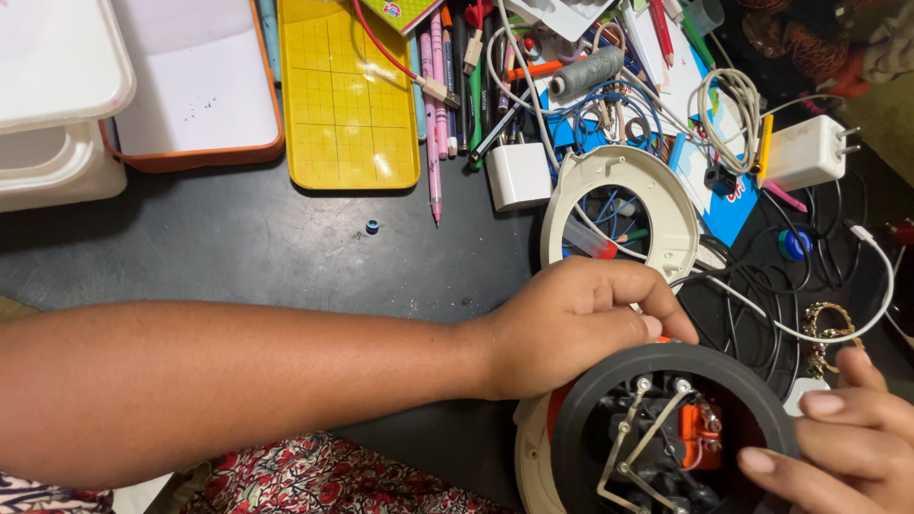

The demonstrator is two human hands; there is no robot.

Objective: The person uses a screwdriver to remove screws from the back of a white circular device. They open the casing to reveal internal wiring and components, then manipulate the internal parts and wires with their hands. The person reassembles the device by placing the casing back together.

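At the lower right of the dark table (pixel 267 247), a round black housing (pixel 581 409) with exposed metal levers and an orange part inside sits close to the person. The left hand (pixel 571 328) curls over its upper left rim, fingers bent and pressing at the edge. The right hand (pixel 843 438) grips the housing's right rim with fingertips curled over it. Just behind lies a cream ring-shaped cover (pixel 666 190), and beyond it white chargers, tangled cables, pens and a yellow cutting mat (pixel 347 95). A small blue bead (pixel 372 227) lies alone.
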